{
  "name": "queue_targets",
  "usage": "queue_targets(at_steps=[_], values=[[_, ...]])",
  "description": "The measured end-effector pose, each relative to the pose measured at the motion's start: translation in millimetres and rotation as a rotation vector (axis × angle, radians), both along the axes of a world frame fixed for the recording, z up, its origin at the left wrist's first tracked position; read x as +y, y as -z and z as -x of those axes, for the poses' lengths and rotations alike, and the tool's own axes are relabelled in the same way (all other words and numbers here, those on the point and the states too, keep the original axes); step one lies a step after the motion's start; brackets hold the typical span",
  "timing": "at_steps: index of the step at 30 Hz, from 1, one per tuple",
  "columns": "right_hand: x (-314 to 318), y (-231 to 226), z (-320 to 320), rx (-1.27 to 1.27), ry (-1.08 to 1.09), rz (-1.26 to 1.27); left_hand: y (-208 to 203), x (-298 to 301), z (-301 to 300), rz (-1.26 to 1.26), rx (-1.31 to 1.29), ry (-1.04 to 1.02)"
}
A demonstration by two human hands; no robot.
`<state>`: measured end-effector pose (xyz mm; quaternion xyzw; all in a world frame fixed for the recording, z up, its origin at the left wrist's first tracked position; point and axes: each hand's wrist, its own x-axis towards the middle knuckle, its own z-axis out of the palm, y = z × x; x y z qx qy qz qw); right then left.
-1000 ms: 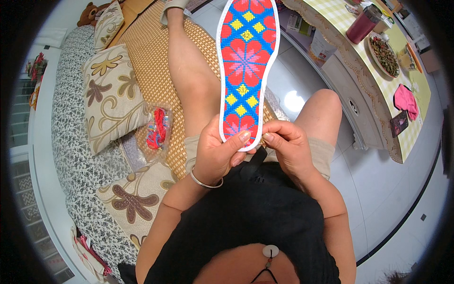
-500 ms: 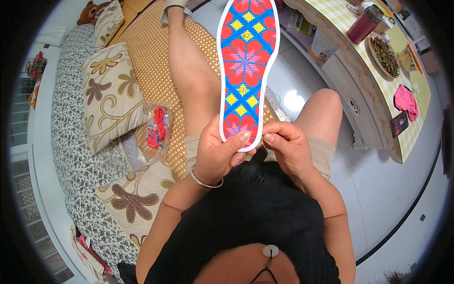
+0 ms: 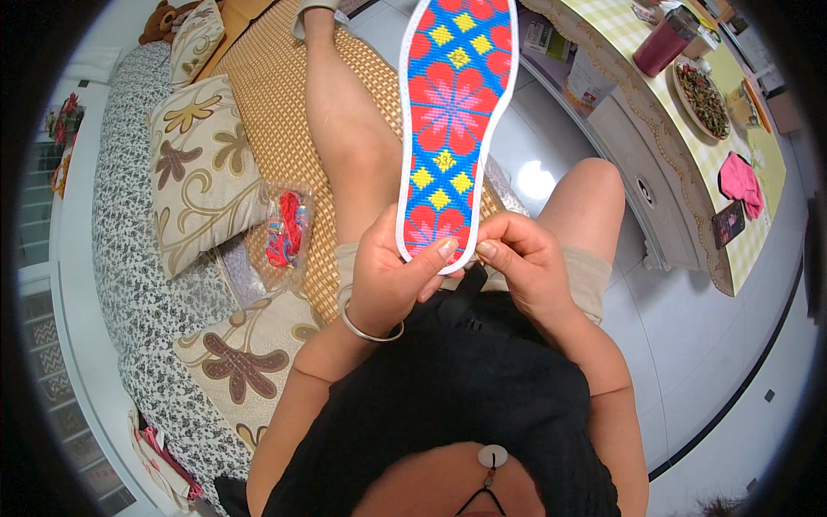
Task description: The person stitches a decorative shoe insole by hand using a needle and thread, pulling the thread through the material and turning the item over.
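Note:
An embroidered insole (image 3: 452,116) with red flowers, yellow diamonds, a blue ground and a white border stands out in front of my lap, its toe end cut off by the top of the picture. My left hand (image 3: 392,267) grips the heel end, thumb flat on the patterned face and fingers behind it. At the heel's right edge, my right hand (image 3: 521,258) is closed in a pinch of thumb and forefinger. Whatever lies in that pinch is too small to make out. The underside of the insole is hidden.
On the woven mat (image 3: 267,77) to my left lies a clear bag of red and blue thread (image 3: 286,231), beside patterned cushions (image 3: 202,172). At right, a table with a checked cloth (image 3: 702,177) holds a maroon flask (image 3: 663,43), a food plate (image 3: 702,99), a pink cloth (image 3: 741,183) and a phone (image 3: 728,226).
The insole's upper end has tilted slightly to the right and come a little closer. Both hands keep nearly the same place and grip.

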<state>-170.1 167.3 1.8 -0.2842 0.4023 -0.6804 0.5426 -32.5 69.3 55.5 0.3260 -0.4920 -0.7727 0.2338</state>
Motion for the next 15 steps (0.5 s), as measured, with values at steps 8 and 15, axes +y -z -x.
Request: queue_targets(at_steps=[8,15], values=[[-7.9,10.8,-4.5,-0.529,-0.142,0.089,0.3,1.7,3.9,-0.098,0.08,0.019],[-10.6,18.8,-3.1,-0.424,-0.113,-0.017,5.3,1.3,2.0,-0.124,0.124,0.033]])
